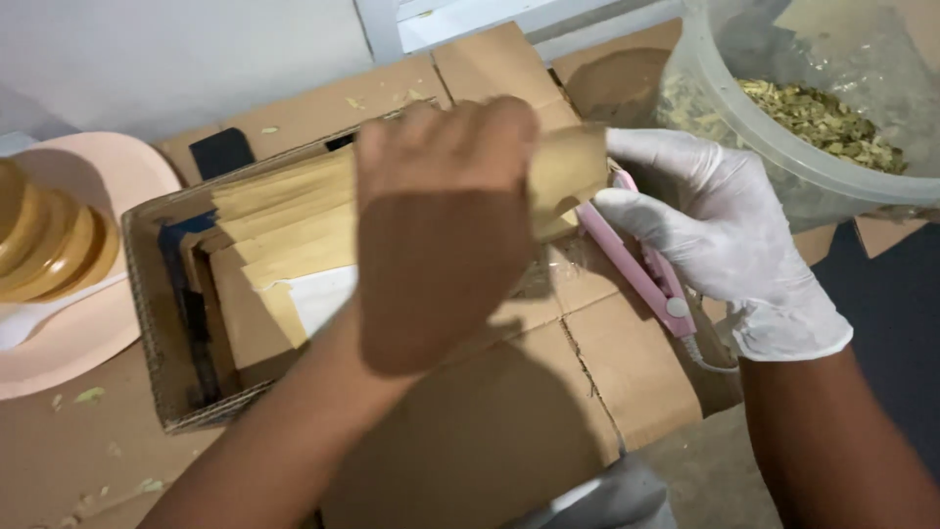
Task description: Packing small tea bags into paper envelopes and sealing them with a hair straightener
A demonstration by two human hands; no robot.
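- Left hand [441, 230], bare, gripped a brown paper packet [568, 171] at its 2 o'clock.
- Right hand [729, 240], gloved, squeezed a pink sealer [641, 264] onto the packet's edge.
- Box w/ paper bags [284, 235] at 9 o'clock; tub of dried herbs [822, 118] at 2 o'clock.

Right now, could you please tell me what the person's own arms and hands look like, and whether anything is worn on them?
The left hand is bare, with no glove, ring or watch visible. The right hand wears a thin white disposable glove, wrinkled, with a rolled cuff ending at the wrist. Both forearms are bare; no sleeves show in view.
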